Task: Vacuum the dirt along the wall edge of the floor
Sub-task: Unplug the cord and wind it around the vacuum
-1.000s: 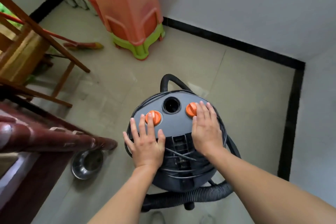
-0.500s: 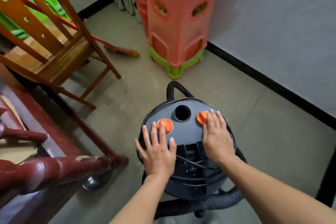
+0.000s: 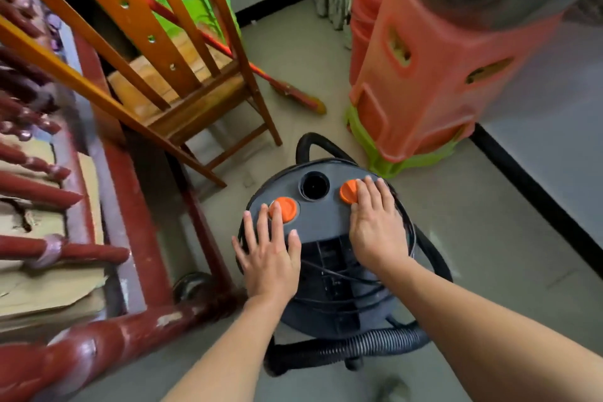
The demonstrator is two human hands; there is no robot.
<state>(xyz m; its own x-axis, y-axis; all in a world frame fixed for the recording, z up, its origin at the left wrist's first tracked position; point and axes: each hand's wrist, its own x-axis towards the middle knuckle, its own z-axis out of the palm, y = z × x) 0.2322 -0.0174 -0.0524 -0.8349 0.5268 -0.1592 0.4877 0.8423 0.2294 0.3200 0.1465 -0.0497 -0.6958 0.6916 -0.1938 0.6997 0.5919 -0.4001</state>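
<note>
Closer to the stools [image 3: 421, 75] now, both flat, open hands, left hand [image 3: 269, 254] and right hand [image 3: 375, 225], are pushing the vacuum [image 3: 323, 232]. Its front is nearing the stack's green base at the floor's wall edge, risking a bump.

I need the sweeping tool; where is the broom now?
The broom lies on the floor upper centre, between the wooden chair and the stools, beyond the vacuum.
</note>
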